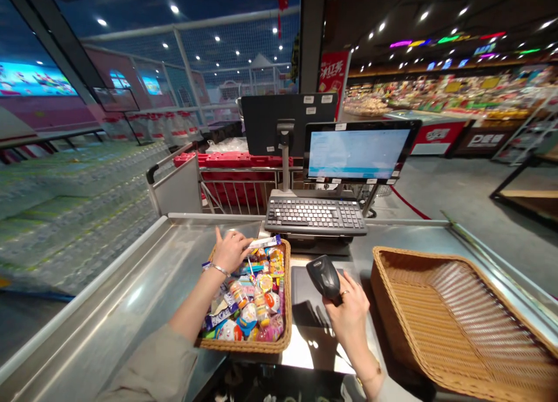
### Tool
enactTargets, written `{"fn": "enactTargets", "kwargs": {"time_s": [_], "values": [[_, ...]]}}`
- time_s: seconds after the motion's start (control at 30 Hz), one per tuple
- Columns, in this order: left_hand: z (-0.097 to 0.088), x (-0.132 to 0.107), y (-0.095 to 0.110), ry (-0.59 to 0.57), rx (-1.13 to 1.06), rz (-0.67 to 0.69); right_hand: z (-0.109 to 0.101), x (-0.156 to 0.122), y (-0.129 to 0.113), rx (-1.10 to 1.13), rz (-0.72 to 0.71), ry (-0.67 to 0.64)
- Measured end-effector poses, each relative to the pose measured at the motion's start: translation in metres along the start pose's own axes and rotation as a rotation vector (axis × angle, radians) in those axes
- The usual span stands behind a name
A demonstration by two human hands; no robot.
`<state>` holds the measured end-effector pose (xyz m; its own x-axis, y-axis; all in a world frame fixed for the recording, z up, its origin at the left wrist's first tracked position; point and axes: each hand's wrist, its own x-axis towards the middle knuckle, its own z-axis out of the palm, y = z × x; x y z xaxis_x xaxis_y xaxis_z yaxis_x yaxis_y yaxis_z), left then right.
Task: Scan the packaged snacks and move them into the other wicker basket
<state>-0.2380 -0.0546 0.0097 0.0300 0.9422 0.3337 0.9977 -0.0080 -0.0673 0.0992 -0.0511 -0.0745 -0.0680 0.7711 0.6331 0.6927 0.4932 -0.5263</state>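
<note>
My left hand (231, 252) is over the far side of a wicker basket (286, 309) full of packaged sweets. Its fingers pinch one end of a slim white-and-purple wrapped candy bar (265, 242), which lies across the basket's far part. Among the sweets are small bottles (261, 306), a round lollipop (265, 282) and several bright wrappers. To the right of this basket, my right hand (349, 309) grips a black handheld barcode scanner (323, 276) by its handle, raised above the counter with its head tilted toward the basket.
A second wicker basket (436, 309), with nothing in it, stands at the right. Behind the hands are a keyboard (316, 214) and a lit monitor (355, 153). The metal counter (152, 274) has a raised rim. Beyond it stands a shopping cart (235, 187).
</note>
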Motion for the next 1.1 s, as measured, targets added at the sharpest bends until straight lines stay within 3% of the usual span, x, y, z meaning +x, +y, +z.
{"fn": "enactTargets", "kwargs": {"time_s": [0.3,0.67,1.1], "values": [[0.007,0.012,0.033,0.228,0.005,0.042,0.000,0.004,-0.008,-0.053,-0.014,-0.023],[0.001,0.022,0.072,0.208,0.003,0.063,-0.003,0.011,-0.028,-0.043,-0.011,-0.042],[0.005,0.026,0.087,0.224,0.018,0.082,-0.007,0.012,-0.036,-0.057,-0.005,-0.083]]}}
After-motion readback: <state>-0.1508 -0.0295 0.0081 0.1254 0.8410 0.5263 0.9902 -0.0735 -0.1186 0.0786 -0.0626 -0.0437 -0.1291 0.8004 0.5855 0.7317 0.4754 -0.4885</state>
